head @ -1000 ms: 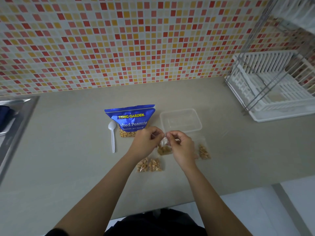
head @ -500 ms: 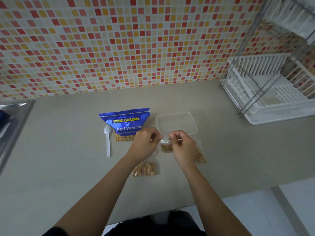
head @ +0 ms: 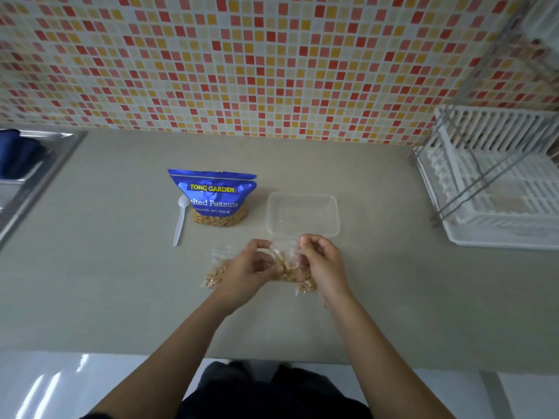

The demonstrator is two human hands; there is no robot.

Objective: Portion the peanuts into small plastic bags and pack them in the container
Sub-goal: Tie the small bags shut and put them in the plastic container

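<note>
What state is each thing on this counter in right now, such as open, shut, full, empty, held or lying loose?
Blue peanut pouch: upright, peanuts inside.
White plastic spoon: lying flat left of pouch, untouched.
Clear container: lidless, empty.
Small bag between the hands: holds peanuts, gripped by both hands; seal unclear.
Left hand: fingers pinching that bag.
Right hand: fingers pinching that bag.
Filled bag at left: lying on counter, partly hidden.
Dish rack: empty.

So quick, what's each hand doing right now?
Left hand: closed, pinching the small bag of peanuts.
Right hand: closed, pinching the same bag's top from the other side.
</note>
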